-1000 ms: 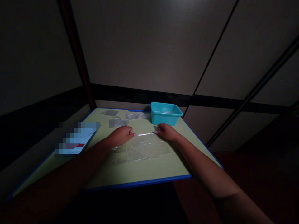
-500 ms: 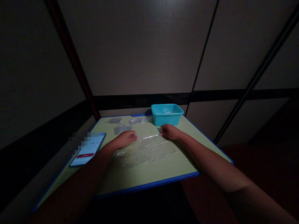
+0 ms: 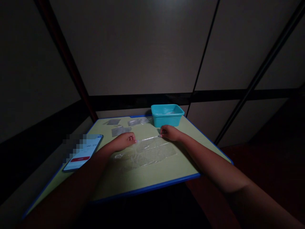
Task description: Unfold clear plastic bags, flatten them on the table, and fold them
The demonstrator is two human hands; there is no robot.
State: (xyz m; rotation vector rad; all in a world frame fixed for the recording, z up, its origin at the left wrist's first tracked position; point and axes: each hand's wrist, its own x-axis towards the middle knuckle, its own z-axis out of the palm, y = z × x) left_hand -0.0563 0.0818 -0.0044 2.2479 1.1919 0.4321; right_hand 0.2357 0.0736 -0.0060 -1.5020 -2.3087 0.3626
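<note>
A clear plastic bag [image 3: 152,149] is spread over the middle of the table, its far edge pulled straight between my two hands. My left hand [image 3: 125,141] pinches one end of that edge, fingers closed. At the other end, my right hand [image 3: 169,133] pinches the plastic between thumb and fingers, just in front of a turquoise basin [image 3: 167,120]. More clear plastic lies on the near side, and I cannot tell whether it is the same bag or others beneath.
On the left of the blue-edged table [image 3: 143,186] lies a lit phone [image 3: 83,154]. Small greyish plastic packets [image 3: 121,131] and a clear plastic piece [image 3: 138,121] rest toward the back. Behind the table stands a panelled wall [image 3: 133,47]. Some clear material shows inside the basin.
The whole view has shifted slightly, so the table and basin appear a little further left. Both hands keep their pinch on the bag's edge.
</note>
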